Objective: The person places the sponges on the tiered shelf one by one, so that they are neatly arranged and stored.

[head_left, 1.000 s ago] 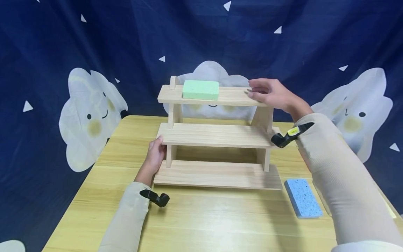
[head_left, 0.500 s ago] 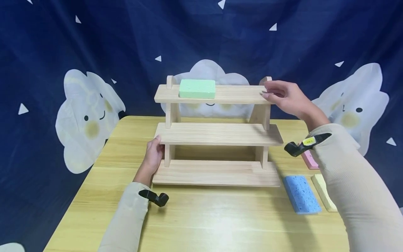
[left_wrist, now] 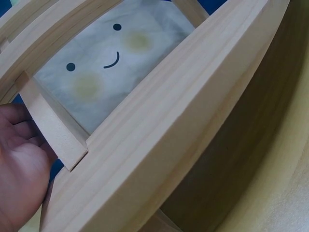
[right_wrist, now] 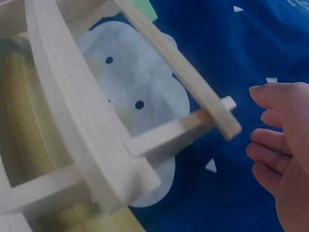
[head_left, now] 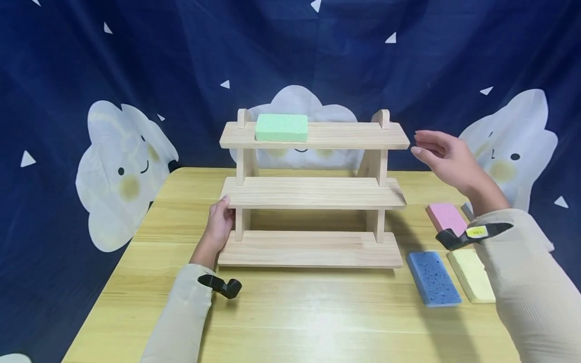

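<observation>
A three-tier wooden display shelf (head_left: pixel 313 194) stands on the table, with a light green sponge (head_left: pixel 281 127) lying on the left part of its top tier. My left hand (head_left: pixel 218 227) holds the shelf's left side at the middle tier, thumb near that board's end. In the left wrist view, the fingers (left_wrist: pixel 24 128) of this hand reach behind the side upright. Just off the right end of the top tier, my right hand (head_left: pixel 447 156) is in the air, fingers loosely bent and holding nothing. The right wrist view shows a gap between its fingertips and the shelf.
Right of the shelf lie a blue sponge (head_left: pixel 433 279), a pale yellow sponge (head_left: pixel 472 277) and a pink sponge (head_left: pixel 447 219). A greyish block (head_left: pixel 468 210) is partly hidden by the right forearm. A dark blue curtain (head_left: pixel 354 55) with clouds hangs behind the table (head_left: pixel 290 322).
My right hand has drawn away from the top tier to the right and slightly down, uncovering the right post and the sponges. The left hand keeps its place on the shelf.
</observation>
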A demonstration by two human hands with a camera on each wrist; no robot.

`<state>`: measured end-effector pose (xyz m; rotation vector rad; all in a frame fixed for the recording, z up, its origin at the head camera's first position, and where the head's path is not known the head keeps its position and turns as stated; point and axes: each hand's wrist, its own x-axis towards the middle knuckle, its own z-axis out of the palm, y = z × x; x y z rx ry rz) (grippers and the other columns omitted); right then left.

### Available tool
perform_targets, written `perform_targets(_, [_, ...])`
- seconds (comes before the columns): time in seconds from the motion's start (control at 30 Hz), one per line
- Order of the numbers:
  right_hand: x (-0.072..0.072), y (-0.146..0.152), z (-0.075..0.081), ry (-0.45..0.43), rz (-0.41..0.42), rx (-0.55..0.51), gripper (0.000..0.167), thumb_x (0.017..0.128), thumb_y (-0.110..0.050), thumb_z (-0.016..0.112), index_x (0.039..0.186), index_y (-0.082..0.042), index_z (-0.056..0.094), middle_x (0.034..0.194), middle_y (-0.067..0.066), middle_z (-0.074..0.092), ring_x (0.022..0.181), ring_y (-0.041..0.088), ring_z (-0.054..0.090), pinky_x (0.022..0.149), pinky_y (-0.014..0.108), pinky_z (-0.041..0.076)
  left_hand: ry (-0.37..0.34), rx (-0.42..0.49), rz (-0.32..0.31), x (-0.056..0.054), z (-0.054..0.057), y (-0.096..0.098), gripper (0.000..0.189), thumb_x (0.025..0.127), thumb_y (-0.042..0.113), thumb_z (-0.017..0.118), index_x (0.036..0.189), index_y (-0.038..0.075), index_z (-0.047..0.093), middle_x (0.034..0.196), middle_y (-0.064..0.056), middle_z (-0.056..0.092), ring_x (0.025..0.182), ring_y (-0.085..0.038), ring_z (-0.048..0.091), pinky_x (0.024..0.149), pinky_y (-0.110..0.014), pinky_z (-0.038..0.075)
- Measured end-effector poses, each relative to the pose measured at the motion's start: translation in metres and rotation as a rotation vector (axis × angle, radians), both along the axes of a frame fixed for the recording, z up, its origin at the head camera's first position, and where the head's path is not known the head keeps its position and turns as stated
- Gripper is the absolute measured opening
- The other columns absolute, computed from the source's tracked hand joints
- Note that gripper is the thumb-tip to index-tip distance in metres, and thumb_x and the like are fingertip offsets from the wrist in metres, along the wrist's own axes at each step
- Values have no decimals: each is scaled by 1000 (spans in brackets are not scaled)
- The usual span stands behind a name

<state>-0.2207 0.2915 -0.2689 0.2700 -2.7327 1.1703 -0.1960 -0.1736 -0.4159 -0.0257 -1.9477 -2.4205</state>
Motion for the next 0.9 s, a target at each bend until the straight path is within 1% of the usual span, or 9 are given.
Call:
perform_targets(0.17, [13,13,-17,20,-44,-38,53,94,-32,56,138,-4,45,129,8,54,99,-14,48,77,2,38,-3,1,0,0,1,0,51,100,24,26,131,-15,37,110,-3,46,106,-13,44,104,-30,32])
perform_targets(0.3, [24,22,-32,-20,-99,-42,57,94,-37,55,140,-5,43,131,7,53,101,-14,47,78,0,37,-5,14,-1,-1,0,-1,49,100,23,26,130,-14,38,110,-4,46,106,-13,43,103,-30,32])
perform_targets(0.37, [30,27,-40,-23,-118,-46,58,94,-37,55,139,-3,44,126,-3,55,99,-15,47,78,0,37,-4,17,-8,-1,0,-1,50,100,22,25,133,-14,36,113,-6,44,108,-14,42,106,-32,30])
perform_targets(0.5, [42,34,-57,3,-123,-46,53,94,-31,55,135,1,47,114,-15,55,93,-19,47,77,-1,36,8,16,-21,0,0,0,52,100,22,24,136,-14,33,117,-9,40,110,-15,40,109,-35,26])
perform_targets(0.53, [45,35,-62,2,-127,-43,52,94,-31,56,134,2,47,113,-14,55,92,-19,46,77,-1,36,11,15,-20,0,1,0,52,100,22,24,136,-14,34,117,-9,41,110,-15,40,109,-35,26])
perform_targets(0.63, [56,37,-75,-32,-148,-23,54,94,-32,55,135,2,46,121,4,57,93,-19,45,77,-1,35,14,12,-16,0,0,0,52,100,23,25,135,-14,34,115,-8,42,108,-15,41,106,-33,28])
perform_targets(0.73, [68,38,-87,-89,-177,-3,58,94,-37,53,137,0,44,128,21,53,92,-20,43,74,0,37,14,11,-13,-1,0,0,52,100,23,25,134,-15,35,113,-7,43,106,-15,42,103,-30,31])
perform_targets(0.77, [72,38,-91,-105,-179,-5,59,94,-38,53,138,0,43,127,21,53,92,-19,43,72,2,39,14,11,-13,-1,0,-1,52,100,24,25,133,-15,35,112,-7,43,106,-15,42,102,-29,31])
perform_targets(0.9, [87,39,-108,-115,-176,-21,56,94,-36,54,136,1,46,118,3,59,90,-20,46,68,6,44,20,9,-21,-1,-1,-1,52,100,23,24,136,-13,34,116,-8,43,109,-15,41,106,-32,29])
